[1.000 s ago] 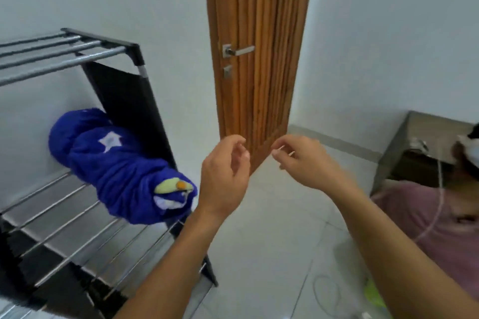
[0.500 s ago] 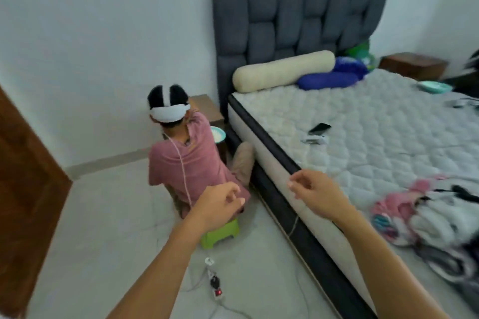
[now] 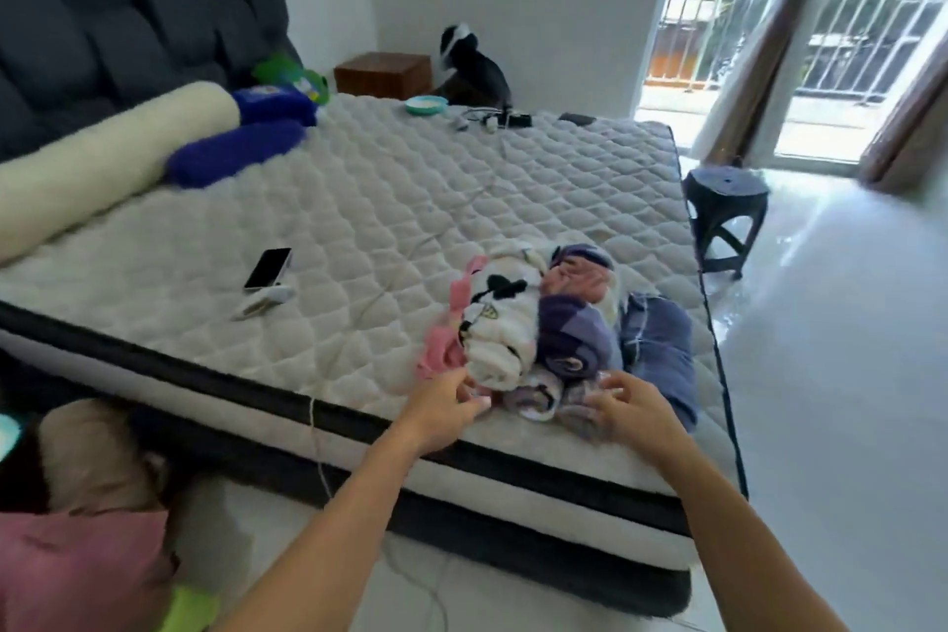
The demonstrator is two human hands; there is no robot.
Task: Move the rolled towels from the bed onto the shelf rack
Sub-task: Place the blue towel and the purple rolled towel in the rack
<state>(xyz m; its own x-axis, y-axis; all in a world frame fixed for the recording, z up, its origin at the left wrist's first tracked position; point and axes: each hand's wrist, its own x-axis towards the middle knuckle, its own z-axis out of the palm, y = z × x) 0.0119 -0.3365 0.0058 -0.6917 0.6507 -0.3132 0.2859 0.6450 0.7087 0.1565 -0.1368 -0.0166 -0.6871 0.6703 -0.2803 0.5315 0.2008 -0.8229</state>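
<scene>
— Both hands down at the pile of rolled patterned fabric towels point(image 3: 544, 334) on the white quilted mattress point(image 3: 359, 221)?
— Left hand point(image 3: 443, 408) loosely curled beside the pink roll point(image 3: 441, 354); right hand point(image 3: 633, 413) spread, fingertips point(image 3: 608, 382) touching the lowest rolls. Gripping nothing visibly.

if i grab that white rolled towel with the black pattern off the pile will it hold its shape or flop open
The white rolled towel looks like soft terry, so it will probably sag if lifted by one end. Its loose pink edge near the left hand suggests it could unroll. It lies on other rolls, which may shift; the right hand is close enough to help support it.
</scene>
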